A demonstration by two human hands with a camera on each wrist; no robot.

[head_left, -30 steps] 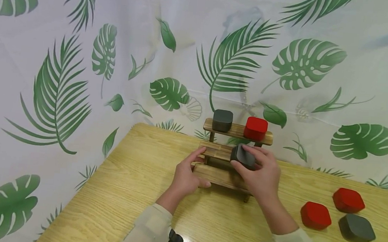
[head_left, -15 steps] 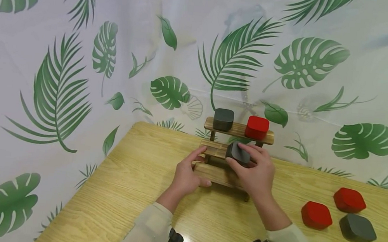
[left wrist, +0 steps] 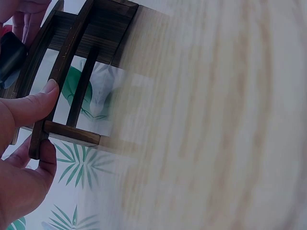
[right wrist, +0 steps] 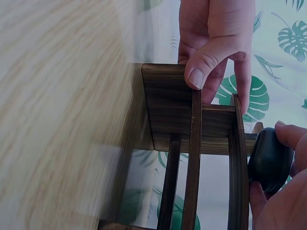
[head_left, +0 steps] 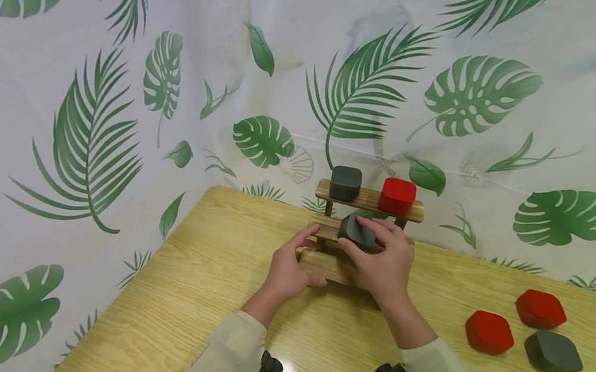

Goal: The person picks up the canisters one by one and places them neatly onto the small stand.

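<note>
A three-step wooden stand (head_left: pixel 325 265) stands on the table near the patterned backdrop. My left hand (head_left: pixel 288 270) grips its left end; in the left wrist view the thumb lies on the front of a step (left wrist: pixel 62 79) and fingers curl behind. My right hand (head_left: pixel 390 262) holds a dark grey rounded block (head_left: pixel 354 232) by its sides at the middle step, tilted slightly. Whether its underside touches the step is hidden in the head view. In the right wrist view the block (right wrist: pixel 269 160) is pinched between thumb and fingers, close to the step's edge.
On the top step sit a dark grey block (head_left: pixel 345 183) at left and a red block (head_left: pixel 397 196) at right. Two red blocks (head_left: pixel 490 332) and another dark grey block (head_left: pixel 554 353) lie on the table (head_left: pixel 205 255) to the right. A leaf-patterned cloth (head_left: pixel 280 94) hangs behind.
My right hand has moved left along the middle step with the dark grey block. The left hand keeps its grip on the stand's left end.
</note>
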